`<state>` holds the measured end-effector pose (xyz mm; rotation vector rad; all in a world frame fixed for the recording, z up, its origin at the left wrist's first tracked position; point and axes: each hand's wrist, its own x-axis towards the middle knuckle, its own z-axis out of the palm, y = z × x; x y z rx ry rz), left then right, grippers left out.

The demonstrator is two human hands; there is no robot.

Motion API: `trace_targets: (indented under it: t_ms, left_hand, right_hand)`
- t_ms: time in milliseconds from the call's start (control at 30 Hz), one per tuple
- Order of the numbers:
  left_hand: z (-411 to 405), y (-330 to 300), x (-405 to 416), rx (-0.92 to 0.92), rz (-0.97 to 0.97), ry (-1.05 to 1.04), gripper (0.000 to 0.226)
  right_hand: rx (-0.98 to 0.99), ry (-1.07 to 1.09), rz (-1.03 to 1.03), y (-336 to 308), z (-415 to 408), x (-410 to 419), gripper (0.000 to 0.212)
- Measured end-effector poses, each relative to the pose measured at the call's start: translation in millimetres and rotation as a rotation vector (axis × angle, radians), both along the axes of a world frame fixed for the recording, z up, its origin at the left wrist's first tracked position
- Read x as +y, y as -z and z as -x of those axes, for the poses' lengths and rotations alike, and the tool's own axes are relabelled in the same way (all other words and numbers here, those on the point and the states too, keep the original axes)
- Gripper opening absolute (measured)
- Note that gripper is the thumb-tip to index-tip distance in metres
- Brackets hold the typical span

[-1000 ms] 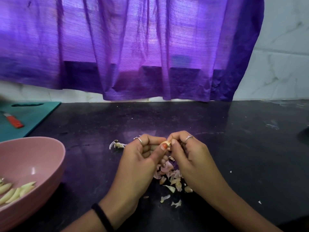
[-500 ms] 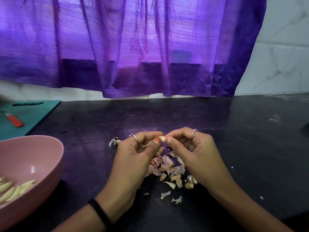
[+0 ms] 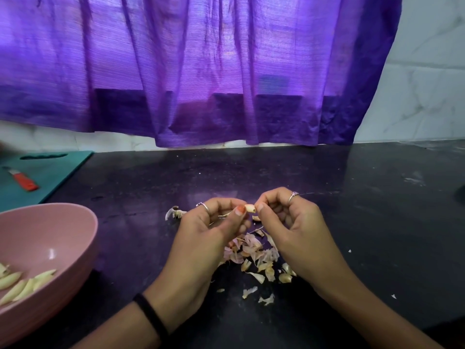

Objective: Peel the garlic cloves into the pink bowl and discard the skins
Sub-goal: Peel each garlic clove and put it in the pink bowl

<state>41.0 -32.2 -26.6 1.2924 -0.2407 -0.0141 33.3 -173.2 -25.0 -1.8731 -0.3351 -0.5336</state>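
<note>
My left hand point(image 3: 206, 235) and my right hand point(image 3: 294, 227) meet above the black counter point(image 3: 352, 222), both pinching one small garlic clove point(image 3: 250, 208) between thumb and fingertips. A thin strip of skin hangs near my left fingers. Below the hands lies a heap of loose garlic skins point(image 3: 254, 258). The pink bowl point(image 3: 63, 238) stands at the left edge, several peeled cloves point(image 3: 22, 283) resting in its bottom.
A teal cutting board point(image 3: 50, 170) lies at the back left with an orange-handled knife point(image 3: 24, 181) on it. A garlic root scrap point(image 3: 173, 212) lies left of my hands. A purple curtain point(image 3: 201, 71) hangs over the counter's back edge.
My hands have parted slightly, exposing more of the clove between the fingertips. More skin pieces lie in the heap beneath.
</note>
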Motion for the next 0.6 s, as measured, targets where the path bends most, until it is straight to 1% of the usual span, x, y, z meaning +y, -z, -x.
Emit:
trace_targets:
  t_ms: [100,233,400,500,600]
  left_hand:
    - [1.5,-1.6,-0.2,0.013,0.019,0.035,0.011]
    - [2.9,-3.3,-0.4,0.014,0.057,0.072,0.013]
    - [4.6,-6.3,-1.0,0.033,0.166,0.123,0.017]
    - [3.1,-10.0,-0.8,0.079,0.235,0.143,0.018]
    - [3.3,-12.2,0.2,0.114,0.255,0.158,0.016]
  right_hand:
    - [-0.003,0.022,0.039,-0.1,0.2,-0.6,0.012]
    - [-0.005,0.05,0.038,-0.3,-0.1,-1.5,0.013]
    - [-0.021,0.061,0.03,-1.3,1.0,-1.4,0.013]
    - [-0.065,0.061,0.035,-2.4,1.5,-1.1,0.01]
    - [-0.152,0.068,0.119,-2.7,2.6,0.0,0.011]
